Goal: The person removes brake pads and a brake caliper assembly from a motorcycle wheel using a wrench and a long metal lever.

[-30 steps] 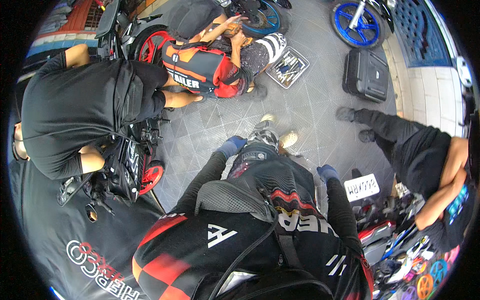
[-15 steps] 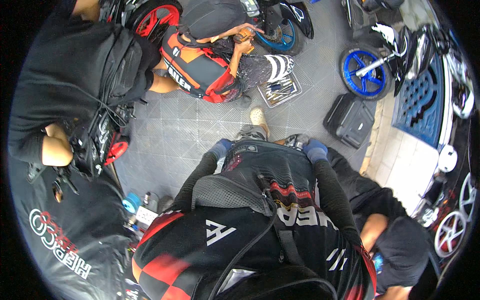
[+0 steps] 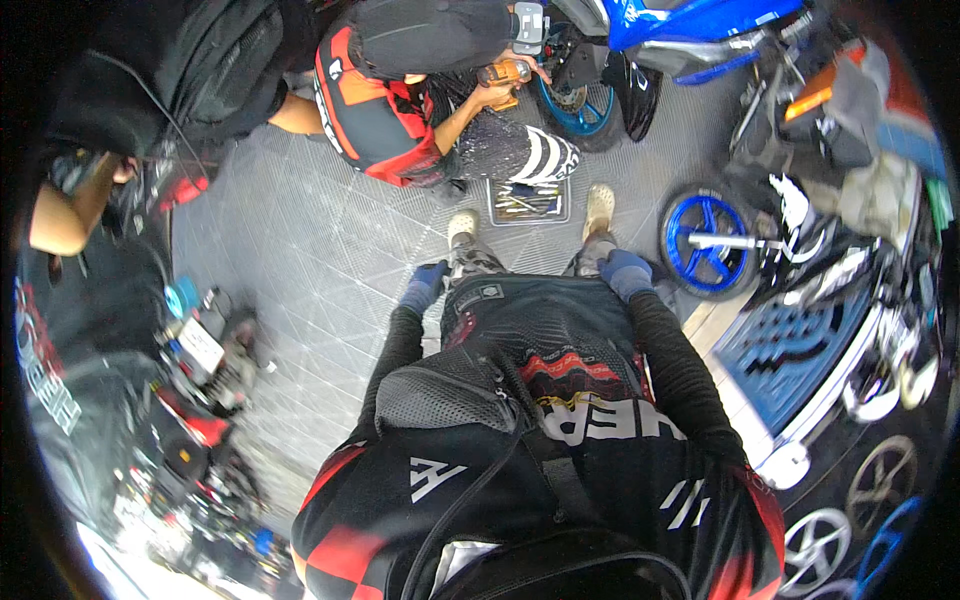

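My left hand [image 3: 424, 284], in a blue-grey glove, hangs beside my left thigh. On the other side my right hand [image 3: 626, 273], gloved alike, hangs by my right thigh. No object shows in either hand; their fingers point down and are partly hidden from above. Beyond my feet, in pale clogs, a shallow tray [image 3: 492, 208] of hand tools lies on the floor. Just past it crouches a co-worker [image 3: 375, 125] in a red and black shirt, holding an orange power drill [image 3: 504, 73] near a motorcycle wheel with a blue rim [image 3: 585, 115].
At the right stand a loose blue wheel [image 3: 708, 245] on a fork, a blue patterned panel [image 3: 795, 360] and a white helmet [image 3: 785, 465]. A blue motorcycle [image 3: 700, 25] is at the far right. Bottles and parts [image 3: 205, 345] crowd the left. Another person [image 3: 190, 90] in black stands far left.
My view has shifted and turned, and my feet now stand apart before the tool tray, nearer to it. The black case at the right is out of sight. My hands still hang at my sides.
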Demonstrator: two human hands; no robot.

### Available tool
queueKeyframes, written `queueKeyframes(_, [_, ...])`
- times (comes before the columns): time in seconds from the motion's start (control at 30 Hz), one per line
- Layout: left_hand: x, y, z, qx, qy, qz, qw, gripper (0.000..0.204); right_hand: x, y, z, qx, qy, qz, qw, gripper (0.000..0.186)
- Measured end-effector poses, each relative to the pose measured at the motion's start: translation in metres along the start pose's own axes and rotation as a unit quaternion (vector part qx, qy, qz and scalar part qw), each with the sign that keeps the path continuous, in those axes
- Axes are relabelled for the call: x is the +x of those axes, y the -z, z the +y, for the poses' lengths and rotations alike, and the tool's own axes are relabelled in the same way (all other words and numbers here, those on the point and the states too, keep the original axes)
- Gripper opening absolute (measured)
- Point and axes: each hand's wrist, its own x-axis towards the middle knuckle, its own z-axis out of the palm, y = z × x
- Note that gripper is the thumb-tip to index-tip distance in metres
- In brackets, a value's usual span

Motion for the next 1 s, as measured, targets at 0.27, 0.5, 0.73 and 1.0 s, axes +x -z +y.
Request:
queueKeyframes(0.27, [0.043,-0.076,0.159,-0.360,0.179,0.172,0.899,0.047,0.097,0.079,0.144,-0.112,0.079,-0.053,0.989,0.058])
queueKeyframes(0.5, [0.121,-0.178,0.239,-0.367,0.131,0.193,0.900,0.045,0.138,0.074,0.169,-0.179,0.160,-0.054,0.969,0.060])
queueKeyframes(0.73, [0.213,-0.216,0.226,-0.382,0.139,0.142,0.902,0.045,0.236,0.038,0.118,-0.187,0.274,0.030,0.943,0.051])
queueKeyframes(1.0, [0.330,-0.226,0.147,-0.214,0.047,0.063,0.974,0.056,0.364,-0.073,0.055,-0.236,0.379,-0.086,0.890,0.050])
